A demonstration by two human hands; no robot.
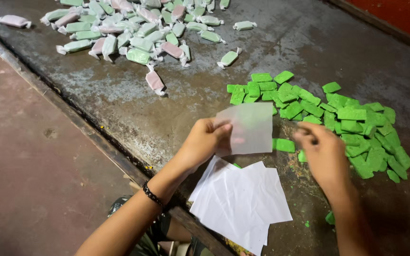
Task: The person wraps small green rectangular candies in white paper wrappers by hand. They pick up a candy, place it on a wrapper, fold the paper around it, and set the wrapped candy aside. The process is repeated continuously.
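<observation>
My left hand [204, 141] holds a thin translucent wrapper sheet [248, 128] by its left edge, lifted above the worn metal tabletop [176, 109]. My right hand [322, 154] is blurred and hovers at the near edge of a heap of flat green rectangular pieces [347, 123]; its fingers look curled, and I cannot tell whether they pinch anything. One green piece [284, 145] lies alone between my hands. A stack of white wrapper sheets [238, 201] lies on the table just below my left hand.
A pile of wrapped sweets in green and pink with twisted ends [134, 28] lies at the far left of the table. A raised table edge [72, 116] runs diagonally, with reddish floor [29, 166] to its left. A red wall [404, 16] stands at the back right.
</observation>
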